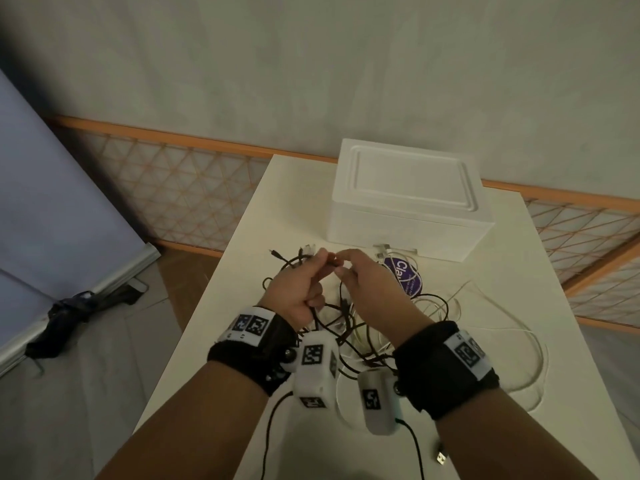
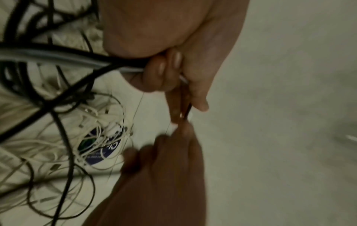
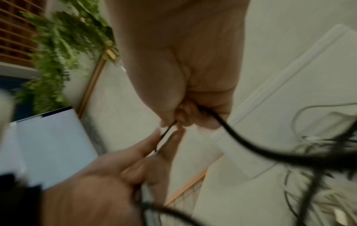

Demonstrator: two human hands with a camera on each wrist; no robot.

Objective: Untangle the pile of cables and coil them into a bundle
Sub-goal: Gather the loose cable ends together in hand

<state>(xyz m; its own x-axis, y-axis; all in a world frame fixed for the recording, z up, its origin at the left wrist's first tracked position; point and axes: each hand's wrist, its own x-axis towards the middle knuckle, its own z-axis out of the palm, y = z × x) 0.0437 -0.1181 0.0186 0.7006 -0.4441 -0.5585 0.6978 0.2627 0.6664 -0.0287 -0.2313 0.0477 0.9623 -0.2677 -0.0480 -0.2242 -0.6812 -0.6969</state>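
Note:
A tangle of black cables (image 1: 332,327) and thin white cables (image 1: 450,306) lies on the white table (image 1: 242,306). Both hands are raised over it. My left hand (image 1: 322,258) pinches a thin black cable (image 3: 164,136) at thumb and forefinger, and its lower fingers (image 2: 164,71) curl round a thicker black and grey strand (image 2: 77,56). My right hand (image 1: 341,263) meets it fingertip to fingertip and grips the same black cable (image 3: 228,126), which trails down to the pile. The wrist views are blurred.
A white foam box (image 1: 405,199) stands at the table's back. A purple round label (image 1: 403,275) lies under the white cables. A USB plug (image 1: 440,457) rests near the front edge. On the floor at left lie a dark bundle (image 1: 69,317) and a leaning board (image 1: 52,202).

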